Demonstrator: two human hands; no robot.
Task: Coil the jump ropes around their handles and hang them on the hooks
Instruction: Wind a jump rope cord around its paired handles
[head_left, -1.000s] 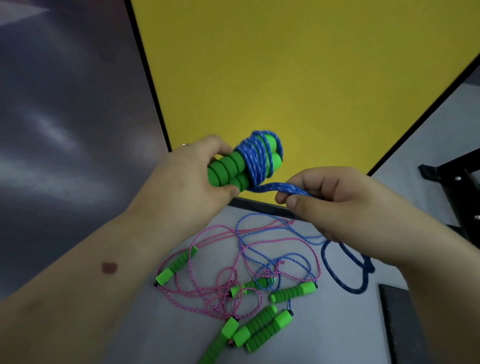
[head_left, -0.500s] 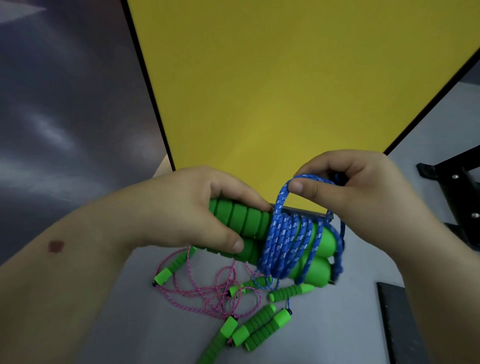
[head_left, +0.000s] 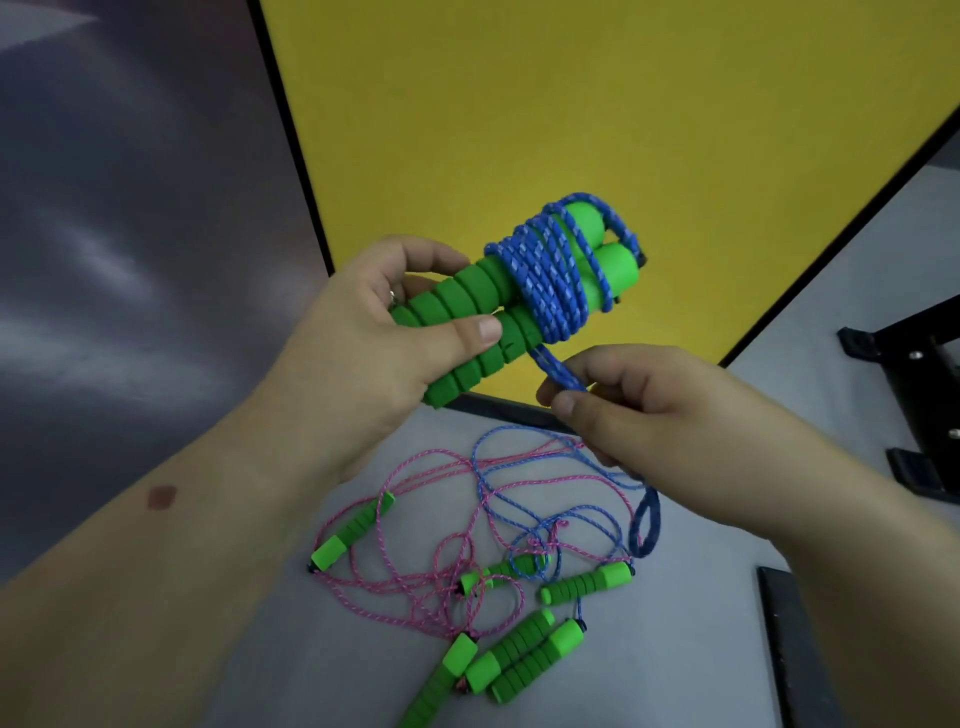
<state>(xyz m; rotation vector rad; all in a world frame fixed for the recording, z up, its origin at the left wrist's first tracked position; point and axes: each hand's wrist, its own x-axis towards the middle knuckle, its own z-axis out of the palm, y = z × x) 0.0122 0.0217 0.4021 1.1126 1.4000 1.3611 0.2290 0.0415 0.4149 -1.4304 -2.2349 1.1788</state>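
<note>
Paired green handles (head_left: 467, 317), wrapped w/ blue rope (head_left: 545, 280), are gripped by left hand (head_left: 358, 343) above the surface (head_left: 701, 597). Rope's tail is pinched by right hand (head_left: 639, 415) fingers (head_left: 566, 402), curled.

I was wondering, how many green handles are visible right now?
8: two in the left hand, at and; six on the table. More could be hidden.

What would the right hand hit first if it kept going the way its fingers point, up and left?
Probably the green handles gripped by the left hand; the right hand pinches the blue rope just below them. Depth is unclear.
</note>
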